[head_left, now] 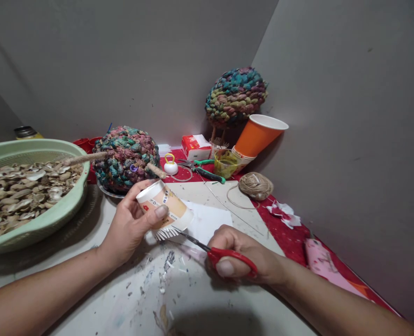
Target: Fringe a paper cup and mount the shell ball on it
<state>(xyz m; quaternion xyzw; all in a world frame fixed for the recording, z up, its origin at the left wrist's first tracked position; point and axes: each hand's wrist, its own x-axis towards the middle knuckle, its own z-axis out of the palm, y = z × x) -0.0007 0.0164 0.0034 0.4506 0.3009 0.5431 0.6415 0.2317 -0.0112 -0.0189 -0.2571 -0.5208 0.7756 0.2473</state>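
My left hand [128, 221] is closed round a printed paper cup [175, 207], thumb on its near side. The cup lies tilted, its white end toward the left. Along its lower edge runs a fringe of narrow cut strips [165, 233]. My right hand [240, 256] grips red-handled scissors [233, 255], whose dark blades reach to the cup beside the fringe. Just behind the cup, a round form covered in painted peanut shells [125, 158] rests on a dish, with wrapped sticks [156, 171] poking out. White paper [210, 217] lies beneath and behind the cup.
A green basket of peanut shells [70, 196] stands at left. Behind are a second shell-covered form [237, 95], an orange paper cup [254, 140], green-handled pliers [210, 174], a twine ball [256, 185] and a tissue pack [196, 148]. Grey walls close in behind and right.
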